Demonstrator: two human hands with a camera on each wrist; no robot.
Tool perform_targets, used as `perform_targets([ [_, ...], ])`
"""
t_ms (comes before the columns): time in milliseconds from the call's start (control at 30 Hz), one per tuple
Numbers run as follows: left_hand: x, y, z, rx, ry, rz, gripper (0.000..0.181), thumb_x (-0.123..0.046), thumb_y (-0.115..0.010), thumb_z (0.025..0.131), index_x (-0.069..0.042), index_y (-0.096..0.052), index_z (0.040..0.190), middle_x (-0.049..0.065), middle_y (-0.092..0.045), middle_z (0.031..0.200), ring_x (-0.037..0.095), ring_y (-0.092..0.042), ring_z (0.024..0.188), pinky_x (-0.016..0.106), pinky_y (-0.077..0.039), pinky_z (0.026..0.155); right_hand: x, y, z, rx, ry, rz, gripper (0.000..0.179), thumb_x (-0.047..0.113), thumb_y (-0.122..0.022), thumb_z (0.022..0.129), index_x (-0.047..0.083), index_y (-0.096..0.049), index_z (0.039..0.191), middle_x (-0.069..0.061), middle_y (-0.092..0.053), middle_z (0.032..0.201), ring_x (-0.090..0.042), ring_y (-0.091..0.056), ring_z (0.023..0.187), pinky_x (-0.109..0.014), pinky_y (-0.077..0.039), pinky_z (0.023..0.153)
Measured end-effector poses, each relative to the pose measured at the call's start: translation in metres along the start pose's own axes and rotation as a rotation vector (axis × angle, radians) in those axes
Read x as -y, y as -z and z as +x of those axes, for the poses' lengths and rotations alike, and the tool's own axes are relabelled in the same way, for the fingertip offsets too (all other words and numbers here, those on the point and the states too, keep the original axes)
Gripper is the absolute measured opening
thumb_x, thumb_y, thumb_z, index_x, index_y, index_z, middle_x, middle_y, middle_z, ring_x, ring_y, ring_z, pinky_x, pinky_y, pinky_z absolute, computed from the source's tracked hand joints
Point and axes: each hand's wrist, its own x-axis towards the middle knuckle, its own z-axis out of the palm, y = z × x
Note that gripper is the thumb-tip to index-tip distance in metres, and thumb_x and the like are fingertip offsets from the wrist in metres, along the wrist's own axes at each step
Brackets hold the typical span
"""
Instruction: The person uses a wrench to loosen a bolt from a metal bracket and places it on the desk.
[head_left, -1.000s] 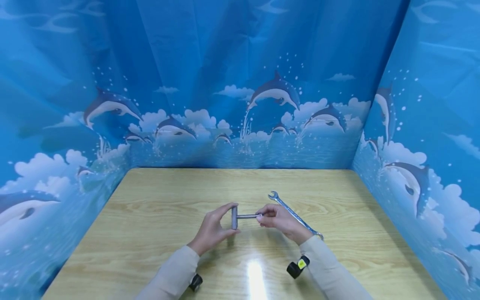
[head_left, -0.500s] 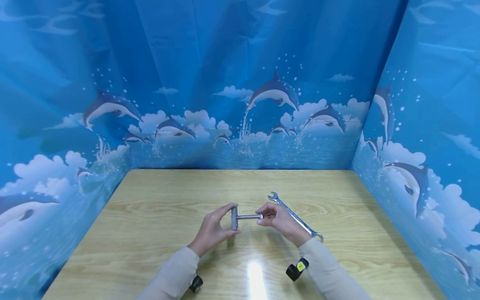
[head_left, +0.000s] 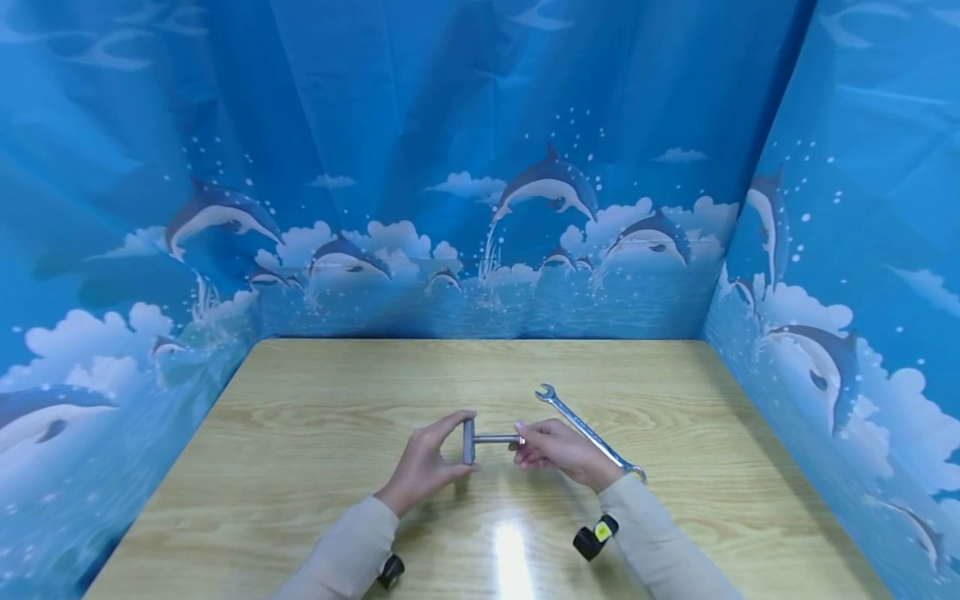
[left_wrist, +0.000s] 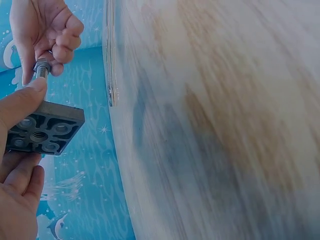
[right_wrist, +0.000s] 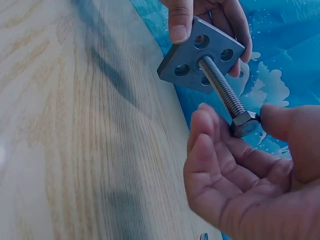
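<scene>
My left hand holds a square grey metal plate upright by its edges, thumb on one edge and fingers on the opposite one. The plate has round holes near its corners, with recesses on its back. A long threaded hex bolt stands straight out of the plate's middle, its head towards my right hand. In the right wrist view, the thumb and curled fingers of that hand pinch the hex head. From the back, the centre hole shows threads; no bolt tip sticks out there.
A chrome combination wrench lies slanted on the wooden table, just beyond my right hand. Blue dolphin-print curtains enclose the table's back and sides. Black wrist cameras sit on both sleeves.
My right hand has turned at the bolt head: its thumb now lies on top with the fingers underneath. My left hand and the plate dip very slightly. The wrench stays put.
</scene>
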Motion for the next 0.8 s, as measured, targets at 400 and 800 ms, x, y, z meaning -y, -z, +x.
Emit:
perform_targets([
  [400, 0.0004, -0.0004, -0.0008, 0.016, 0.003, -0.002, 0.076, -0.008, -0.089, 0.061, -0.008, -0.057, 0.130, 0.011, -0.060, 0.130, 0.022, -0.057, 0.121, 0.033, -0.046, 0.104, 0.0027, -0.0010, 0.0008, -0.089, 0.019, -0.040, 0.029, 0.017, -0.063, 0.093, -0.009, -0.061, 0.107, -0.003, -0.062, 0.079, -0.012, -0.056, 0.069, -0.023, -0.049, 0.061],
  [800, -0.0006, -0.0006, -0.0016, 0.013, 0.026, -0.006, 0.077, -0.007, -0.089, 0.061, -0.010, -0.057, 0.130, 0.009, -0.060, 0.130, 0.022, -0.056, 0.121, 0.034, -0.045, 0.104, -0.0003, -0.0022, 0.0021, -0.178, 0.088, -0.059, 0.028, 0.006, -0.071, 0.084, -0.005, -0.062, 0.108, -0.008, -0.062, 0.088, -0.022, -0.062, 0.082, -0.041, -0.058, 0.083],
])
